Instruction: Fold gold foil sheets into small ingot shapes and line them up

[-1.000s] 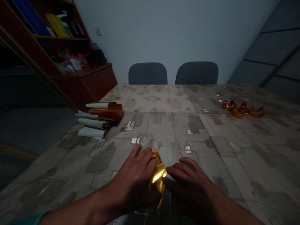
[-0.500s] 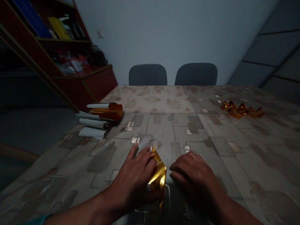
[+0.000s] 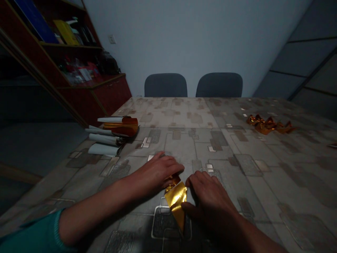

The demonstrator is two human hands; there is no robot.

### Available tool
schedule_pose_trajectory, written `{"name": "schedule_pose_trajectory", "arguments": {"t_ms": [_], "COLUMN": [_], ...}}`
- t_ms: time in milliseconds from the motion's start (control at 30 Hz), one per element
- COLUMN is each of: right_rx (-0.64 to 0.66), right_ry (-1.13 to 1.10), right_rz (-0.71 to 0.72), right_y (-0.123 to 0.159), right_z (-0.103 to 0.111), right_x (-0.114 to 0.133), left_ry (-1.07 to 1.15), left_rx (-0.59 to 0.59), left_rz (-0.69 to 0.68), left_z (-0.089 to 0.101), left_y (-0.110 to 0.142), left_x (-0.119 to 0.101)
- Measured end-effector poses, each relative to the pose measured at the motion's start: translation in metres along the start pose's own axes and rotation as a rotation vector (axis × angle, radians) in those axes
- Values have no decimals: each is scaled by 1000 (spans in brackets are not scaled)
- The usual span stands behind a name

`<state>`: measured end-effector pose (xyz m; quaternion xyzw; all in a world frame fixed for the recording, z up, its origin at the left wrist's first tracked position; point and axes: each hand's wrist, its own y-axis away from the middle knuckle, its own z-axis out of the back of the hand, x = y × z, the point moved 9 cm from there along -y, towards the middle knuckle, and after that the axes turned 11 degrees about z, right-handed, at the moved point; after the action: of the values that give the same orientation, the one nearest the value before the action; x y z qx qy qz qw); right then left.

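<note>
A folded piece of shiny gold foil paper [image 3: 177, 198] lies on the table in front of me, its narrow point toward me. My left hand [image 3: 160, 170] curls over the far end of the paper, fingers closed on it and hiding that part. On the near right side is my right hand [image 3: 209, 193], its thumb pressed on the paper's right edge and its bent fingers at the upper right corner. Part of each hand's grip is hidden under the fingers.
Folded sheets with pale backs and an orange-gold face [image 3: 122, 126] lie at the table's left edge. Several folded gold foil pieces [image 3: 265, 124] sit in a cluster at the far right. Two chairs [image 3: 165, 85] stand behind the patterned tablecloth [image 3: 184, 140]; a red cabinet [image 3: 112, 93] is at left.
My left hand has moved up to the far end of the gold paper, uncovering its near part. My right hand has come left and now touches the paper.
</note>
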<state>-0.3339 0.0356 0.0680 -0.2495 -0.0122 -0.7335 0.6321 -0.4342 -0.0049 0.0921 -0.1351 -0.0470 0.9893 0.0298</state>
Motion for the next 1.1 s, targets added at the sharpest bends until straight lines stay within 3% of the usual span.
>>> {"name": "schedule_pose_trajectory", "arguments": {"t_ms": [233, 400, 533, 633, 733, 833, 900, 1000, 1100], "right_rx": [-7, -17, 63, 46, -85, -243, -254, -208, -222], "right_ry": [-11, -95, -186, -230, -84, 258, 346, 286, 238], "right_rz": [15, -6, -116, -47, 178, 386, 456, 484, 421], "right_y": [-1, -5, -9, -15, -20, -10, -2, 6, 8], "right_z": [1, -1, -8, 5, 37, 56, 47, 20, 6], "right_x": [2, -2, -12, -6, 13, 34, 40, 36, 22], "left_ry": [-79, 83, 207, 175, 47, -147, -197, -218, -204], "left_rx": [122, 131, 128, -8, -295, -453, -473, -357, -266], "left_rz": [-3, 79, 113, 53, -79, -175, -138, -34, 78], "left_z": [-7, 2, 11, 31, 54, 46, 30, 0, -15], "left_y": [-6, 1, 10, 18, 34, 52, 57, 54, 52], "left_x": [10, 8, 0, -12, -32, -50, -50, -43, -33]}}
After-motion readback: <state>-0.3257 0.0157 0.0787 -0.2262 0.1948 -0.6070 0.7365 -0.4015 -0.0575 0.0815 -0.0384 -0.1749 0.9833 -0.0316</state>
